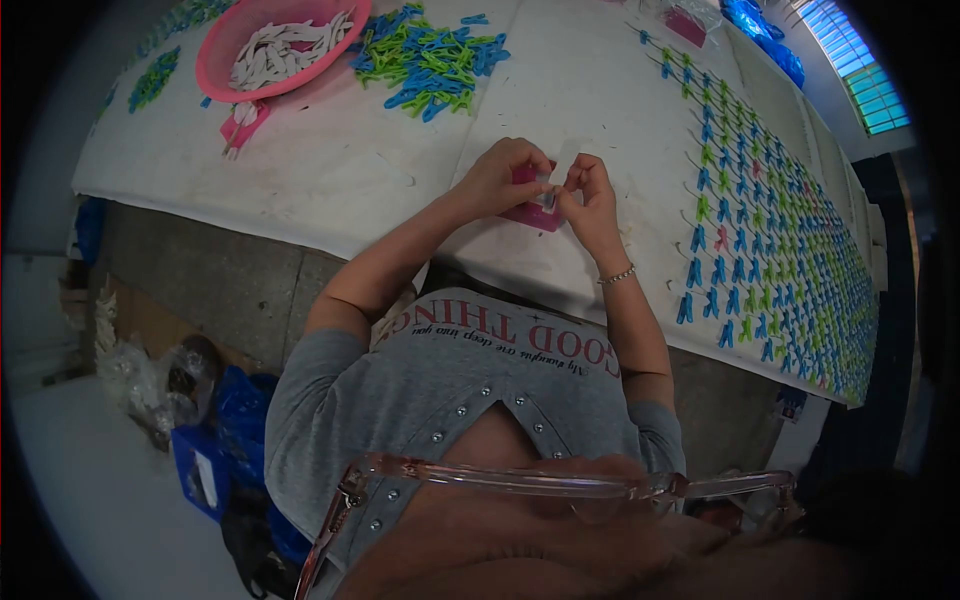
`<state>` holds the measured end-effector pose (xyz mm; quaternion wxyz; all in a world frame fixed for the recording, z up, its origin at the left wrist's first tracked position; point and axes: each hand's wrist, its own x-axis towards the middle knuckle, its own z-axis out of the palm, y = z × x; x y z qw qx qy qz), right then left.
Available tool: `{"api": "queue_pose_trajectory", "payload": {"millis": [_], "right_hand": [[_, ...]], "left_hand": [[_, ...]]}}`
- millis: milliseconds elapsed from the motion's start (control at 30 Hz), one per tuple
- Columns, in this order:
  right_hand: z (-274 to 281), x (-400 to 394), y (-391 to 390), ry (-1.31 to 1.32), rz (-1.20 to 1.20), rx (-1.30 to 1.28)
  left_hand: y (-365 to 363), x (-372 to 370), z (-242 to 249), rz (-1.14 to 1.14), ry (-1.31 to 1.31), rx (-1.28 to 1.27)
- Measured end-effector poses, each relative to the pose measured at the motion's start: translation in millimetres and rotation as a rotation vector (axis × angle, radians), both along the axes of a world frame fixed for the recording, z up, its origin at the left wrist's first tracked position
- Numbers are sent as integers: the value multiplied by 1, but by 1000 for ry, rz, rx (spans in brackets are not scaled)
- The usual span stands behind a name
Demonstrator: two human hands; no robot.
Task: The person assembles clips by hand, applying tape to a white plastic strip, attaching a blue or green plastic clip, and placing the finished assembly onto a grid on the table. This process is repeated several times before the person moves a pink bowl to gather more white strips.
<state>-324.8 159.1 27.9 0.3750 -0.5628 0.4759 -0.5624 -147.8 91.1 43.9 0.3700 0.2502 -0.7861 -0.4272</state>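
At twelve o'clock, left grip [503, 177] and right grip [590, 206] seem, from here, to pinch a clear piece [546, 199], likely light, slippery, best held edgewise.

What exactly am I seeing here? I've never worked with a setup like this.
There's no machine: one person works bare-handed, and the single picture comes from a camera on their head, looking forward and down. The left hand and right hand meet over a pink block. A small pale piece shows at their fingertips; which hand grips it is unclear. On the white table are a pink basin of slender white pieces, a blue-and-green clothespin heap and, right, clothespin rows.
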Motion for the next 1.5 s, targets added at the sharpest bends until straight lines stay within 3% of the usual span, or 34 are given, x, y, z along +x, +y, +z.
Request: {"api": "queue_pose_trajectory", "payload": {"millis": [133, 233, 367, 433, 700, 867, 1033, 1100, 1167, 1233, 1267, 1333, 1433, 1500], "right_hand": [[11, 5, 2, 175, -19, 64], [14, 8, 0, 316, -22, -12], [11, 2, -1, 540, -14, -93], [7, -6, 1, 604, -12, -160], [9, -31, 15, 793, -51, -183], [32, -42, 23, 758, -113, -186], [72, -40, 19, 748, -68, -162], [84, -36, 12, 510, 20, -26], [93, -33, -5, 483, 64, -33], [93, -30, -30, 456, 94, -35], [85, -28, -47, 582, 139, -51], [64, -20, -85, 841, 236, -126], [31, 13, -139, 1136, 352, -197], [27, 43, -156, 1297, 308, -166]], "left_hand": [[-13, 8, 23, -68, 100, 29], [-19, 15, 38, -126, 34, 22], [-20, 28, 28, -81, -80, -36], [-20, 31, 23, -19, -219, -221], [-13, 7, -8, -38, -181, -256], [-6, -12, -7, -38, -198, -305], [-1, -30, -10, -98, -1, -245], [0, -20, -3, -42, 17, -212], [-4, -6, -2, 6, 37, -177], [-16, 11, -18, 131, 300, 180], [-23, 20, -26, 124, 302, 175], [-40, 40, -42, 381, 391, 86], [-52, 57, -63, 497, 480, 155], [-54, 61, -71, 519, 523, 169]]}}
